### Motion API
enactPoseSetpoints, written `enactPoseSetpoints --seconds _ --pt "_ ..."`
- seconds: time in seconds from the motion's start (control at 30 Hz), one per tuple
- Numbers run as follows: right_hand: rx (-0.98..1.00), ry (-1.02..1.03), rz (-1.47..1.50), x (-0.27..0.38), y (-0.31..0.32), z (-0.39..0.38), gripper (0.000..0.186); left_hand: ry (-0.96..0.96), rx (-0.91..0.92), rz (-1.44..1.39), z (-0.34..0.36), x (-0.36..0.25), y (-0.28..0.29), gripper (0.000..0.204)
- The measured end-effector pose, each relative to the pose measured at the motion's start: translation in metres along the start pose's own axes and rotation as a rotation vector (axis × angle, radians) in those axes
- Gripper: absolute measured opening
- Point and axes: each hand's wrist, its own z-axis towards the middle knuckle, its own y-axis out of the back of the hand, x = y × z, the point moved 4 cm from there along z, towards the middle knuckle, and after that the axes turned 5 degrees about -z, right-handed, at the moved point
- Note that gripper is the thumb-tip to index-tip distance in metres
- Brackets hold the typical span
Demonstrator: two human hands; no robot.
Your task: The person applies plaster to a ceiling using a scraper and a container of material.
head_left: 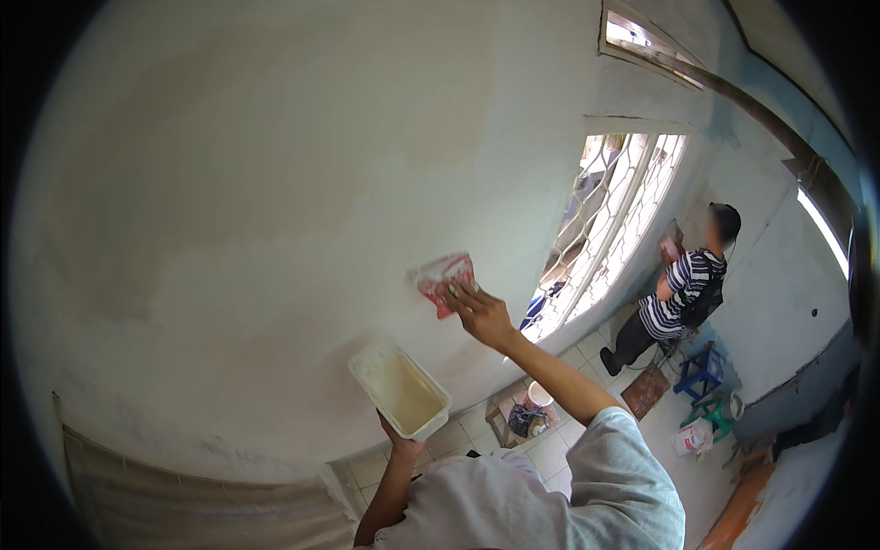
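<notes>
My left hand (401,438) grips the lower end of a cream rectangular plastic tub (438,417) and holds it tilted near the wall. Pale, creamy filler (399,387) coats the inside of the tub. Up and to the right, my outstretched right hand (479,310) has its fingers pressed on a flat red-and-white putty spreader (445,280). The spreader lies against the pale wall (302,266), which has darker, damp-looking patches above and to the left. Its far edge is slightly blurred.
To the right is a window (596,238) with a white grille. A person (683,284) in a striped shirt works at the wall beyond it. A low wooden stool (502,423) bearing a bucket, a blue stool (700,370) and a white pail (694,438) stand on the tiles. A curtain (202,509) hangs lower left.
</notes>
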Motion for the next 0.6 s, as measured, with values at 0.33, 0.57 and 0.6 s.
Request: enactPoseSetpoints --seconds 0.33,0.57,0.6 --pt "-0.645 0.035 -0.134 -0.045 0.145 0.208 0.046 -0.068 0.041 -0.012 -0.004 -0.009 -0.025 0.057" --pt "-0.273 0.03 -0.074 -0.003 0.015 0.104 0.044 -0.173 0.043 0.008 -0.014 -0.01 -0.02 0.057" --pt "-0.213 0.032 -0.029 0.009 0.003 0.073 0.044 -0.181 0.029 0.013 -0.018 -0.009 -0.023 0.056"
